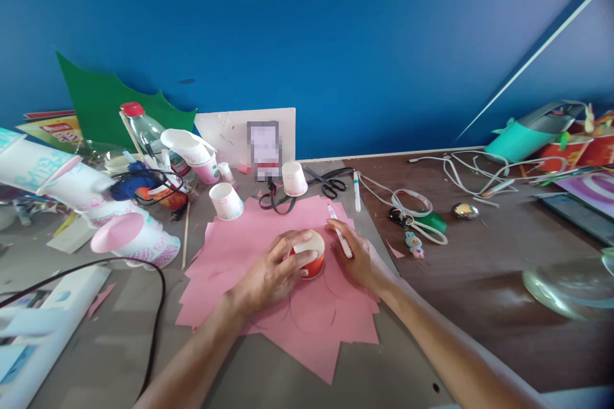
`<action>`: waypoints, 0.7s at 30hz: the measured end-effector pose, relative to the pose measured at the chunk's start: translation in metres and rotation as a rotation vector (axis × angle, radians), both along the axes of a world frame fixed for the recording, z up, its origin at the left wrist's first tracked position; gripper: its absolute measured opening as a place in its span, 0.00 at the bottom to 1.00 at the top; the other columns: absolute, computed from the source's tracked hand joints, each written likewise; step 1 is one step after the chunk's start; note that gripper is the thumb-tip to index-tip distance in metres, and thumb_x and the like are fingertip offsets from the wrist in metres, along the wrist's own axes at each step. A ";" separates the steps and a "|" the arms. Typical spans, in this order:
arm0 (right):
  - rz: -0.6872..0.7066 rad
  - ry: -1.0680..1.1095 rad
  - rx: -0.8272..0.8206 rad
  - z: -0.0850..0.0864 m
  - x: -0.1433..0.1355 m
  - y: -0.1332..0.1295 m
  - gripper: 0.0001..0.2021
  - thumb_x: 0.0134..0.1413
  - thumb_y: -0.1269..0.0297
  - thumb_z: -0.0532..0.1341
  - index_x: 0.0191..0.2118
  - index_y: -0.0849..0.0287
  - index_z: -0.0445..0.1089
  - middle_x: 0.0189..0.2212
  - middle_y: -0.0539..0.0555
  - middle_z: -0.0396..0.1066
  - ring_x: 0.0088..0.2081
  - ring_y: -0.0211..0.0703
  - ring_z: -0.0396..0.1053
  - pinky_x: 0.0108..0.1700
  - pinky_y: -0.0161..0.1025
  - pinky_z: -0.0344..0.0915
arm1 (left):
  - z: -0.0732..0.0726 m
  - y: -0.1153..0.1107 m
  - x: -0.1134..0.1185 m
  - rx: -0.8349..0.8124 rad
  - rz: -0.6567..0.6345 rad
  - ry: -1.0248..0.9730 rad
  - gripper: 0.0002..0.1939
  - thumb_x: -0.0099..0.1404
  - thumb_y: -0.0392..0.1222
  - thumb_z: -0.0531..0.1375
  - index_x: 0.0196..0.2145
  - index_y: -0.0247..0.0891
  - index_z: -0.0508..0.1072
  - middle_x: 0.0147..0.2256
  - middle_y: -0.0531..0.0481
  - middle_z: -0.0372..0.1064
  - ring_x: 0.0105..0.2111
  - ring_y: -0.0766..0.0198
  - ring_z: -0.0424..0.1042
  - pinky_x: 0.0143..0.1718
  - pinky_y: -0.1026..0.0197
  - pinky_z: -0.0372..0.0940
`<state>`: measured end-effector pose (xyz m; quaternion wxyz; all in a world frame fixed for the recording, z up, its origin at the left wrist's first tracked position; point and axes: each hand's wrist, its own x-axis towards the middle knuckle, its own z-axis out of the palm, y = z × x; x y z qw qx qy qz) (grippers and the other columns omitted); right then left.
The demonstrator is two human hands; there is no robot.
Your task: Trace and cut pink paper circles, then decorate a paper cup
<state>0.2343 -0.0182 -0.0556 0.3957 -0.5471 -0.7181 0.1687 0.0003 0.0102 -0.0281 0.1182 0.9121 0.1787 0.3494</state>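
Observation:
My left hand [283, 268] is closed around a red paper cup [315, 266] that stands upside down on pink paper [249, 249], its pale base facing up. To the right of the cup, my right hand [357, 255] grips a white marker [341, 235], tilted with one end pointing away from me. Curved pencil-like lines are drawn on the pink sheet just below the cup. Several pink sheets appear stacked unevenly. Beyond them stand two white paper cups, one [226, 201] at the left edge of the paper and another [294, 179], upside down, farther back.
Black scissors [330, 185] and another marker [357, 192] lie behind the paper. Decorated cups [144, 243], a plastic bottle [148, 128] and a black cable [160, 294] crowd the left. White cords [451, 169], a keychain [414, 243] and a glass bowl [566, 284] are on the right.

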 end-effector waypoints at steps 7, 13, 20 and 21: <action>-0.019 0.066 -0.018 0.006 0.001 -0.001 0.18 0.63 0.68 0.53 0.57 0.55 0.62 0.47 0.59 0.76 0.49 0.49 0.75 0.50 0.47 0.70 | 0.005 0.000 0.000 -0.002 -0.021 -0.010 0.20 0.67 0.30 0.55 0.56 0.41 0.62 0.55 0.36 0.63 0.58 0.52 0.63 0.53 0.45 0.69; -0.096 0.361 -0.051 0.023 0.000 -0.002 0.17 0.67 0.52 0.52 0.52 0.56 0.67 0.39 0.57 0.78 0.42 0.48 0.76 0.46 0.44 0.70 | 0.010 0.001 0.000 -0.009 -0.050 -0.021 0.21 0.67 0.29 0.54 0.57 0.40 0.62 0.54 0.36 0.65 0.59 0.52 0.63 0.54 0.45 0.68; -0.096 0.586 -0.136 0.018 -0.002 0.000 0.22 0.61 0.44 0.55 0.45 0.59 0.71 0.29 0.54 0.75 0.30 0.44 0.73 0.34 0.42 0.71 | 0.010 0.002 -0.001 0.006 -0.027 -0.027 0.21 0.68 0.33 0.55 0.58 0.40 0.60 0.54 0.36 0.67 0.57 0.53 0.65 0.55 0.45 0.66; -0.100 0.577 -0.145 0.017 -0.003 0.000 0.22 0.62 0.44 0.55 0.44 0.59 0.71 0.28 0.54 0.74 0.29 0.44 0.72 0.32 0.41 0.71 | 0.011 0.002 0.000 0.008 -0.022 -0.030 0.21 0.67 0.33 0.55 0.57 0.40 0.61 0.54 0.37 0.67 0.57 0.53 0.66 0.55 0.44 0.65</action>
